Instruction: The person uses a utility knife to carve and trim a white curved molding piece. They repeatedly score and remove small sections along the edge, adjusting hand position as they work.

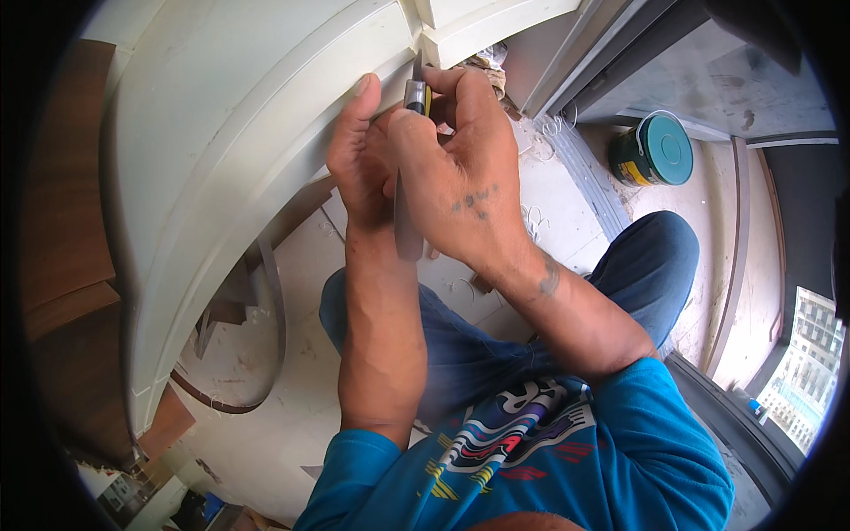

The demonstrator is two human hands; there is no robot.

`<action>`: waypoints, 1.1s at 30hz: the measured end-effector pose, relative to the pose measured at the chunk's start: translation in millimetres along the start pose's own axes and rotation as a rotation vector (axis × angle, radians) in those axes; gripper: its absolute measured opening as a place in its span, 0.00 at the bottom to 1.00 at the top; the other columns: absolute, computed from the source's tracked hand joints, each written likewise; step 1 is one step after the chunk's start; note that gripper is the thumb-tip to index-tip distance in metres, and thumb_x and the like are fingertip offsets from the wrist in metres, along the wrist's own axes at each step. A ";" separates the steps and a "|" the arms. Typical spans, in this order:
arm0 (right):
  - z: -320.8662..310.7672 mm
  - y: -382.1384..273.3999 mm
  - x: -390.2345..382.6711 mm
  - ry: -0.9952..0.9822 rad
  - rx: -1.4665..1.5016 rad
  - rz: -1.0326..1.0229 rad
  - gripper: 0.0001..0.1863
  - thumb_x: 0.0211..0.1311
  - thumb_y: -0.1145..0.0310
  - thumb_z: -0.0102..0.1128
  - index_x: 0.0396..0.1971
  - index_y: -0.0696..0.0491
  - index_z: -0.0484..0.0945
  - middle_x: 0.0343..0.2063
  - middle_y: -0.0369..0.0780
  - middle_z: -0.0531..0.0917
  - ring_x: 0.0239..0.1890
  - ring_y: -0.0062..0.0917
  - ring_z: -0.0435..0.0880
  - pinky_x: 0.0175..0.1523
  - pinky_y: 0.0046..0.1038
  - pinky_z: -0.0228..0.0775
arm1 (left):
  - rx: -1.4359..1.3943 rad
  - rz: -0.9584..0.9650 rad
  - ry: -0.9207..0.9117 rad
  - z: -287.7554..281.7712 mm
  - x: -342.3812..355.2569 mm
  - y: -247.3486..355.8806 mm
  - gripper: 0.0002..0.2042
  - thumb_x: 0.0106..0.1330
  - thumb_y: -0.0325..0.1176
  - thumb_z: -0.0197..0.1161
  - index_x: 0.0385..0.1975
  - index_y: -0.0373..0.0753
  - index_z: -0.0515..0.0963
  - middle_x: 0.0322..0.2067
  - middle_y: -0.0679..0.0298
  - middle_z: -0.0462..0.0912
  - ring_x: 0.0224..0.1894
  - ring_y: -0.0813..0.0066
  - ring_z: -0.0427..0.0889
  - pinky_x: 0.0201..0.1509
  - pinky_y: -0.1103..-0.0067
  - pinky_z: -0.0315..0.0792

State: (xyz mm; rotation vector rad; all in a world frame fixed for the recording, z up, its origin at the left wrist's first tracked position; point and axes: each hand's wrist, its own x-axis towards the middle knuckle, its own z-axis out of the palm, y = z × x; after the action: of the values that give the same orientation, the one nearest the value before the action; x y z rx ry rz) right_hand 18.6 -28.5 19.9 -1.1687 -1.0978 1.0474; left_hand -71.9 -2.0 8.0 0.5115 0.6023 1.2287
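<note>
Head view: knife apparently between right-hand fingers.

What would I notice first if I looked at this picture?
First you'd see two hands close together in the middle top: the right hand grips a yellow and grey tool against a big cream curved moulding, and the left hand rests on that moulding. Next, a green tin with a teal lid stands on the floor at the upper right.

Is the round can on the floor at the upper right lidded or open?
Lidded. The can shows an unbroken teal lid across its whole top; no contents are visible. It stands apart from both hands.
</note>
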 end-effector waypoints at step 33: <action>-64.9 8.1 -19.4 -0.217 -0.015 0.040 0.25 0.78 0.74 0.52 0.71 0.61 0.72 0.48 0.41 0.84 0.41 0.22 0.86 0.47 0.26 0.81 | 0.127 -0.061 0.062 -16.8 16.7 -33.7 0.43 0.76 0.64 0.64 0.72 0.30 0.64 0.65 0.52 0.78 0.57 0.63 0.80 0.63 0.62 0.79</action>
State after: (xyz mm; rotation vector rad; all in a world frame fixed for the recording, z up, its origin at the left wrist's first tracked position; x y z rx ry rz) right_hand 79.1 -56.8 6.0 -1.1109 -1.2563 1.2201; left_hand -55.7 5.9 -29.1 0.5586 0.7474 1.1570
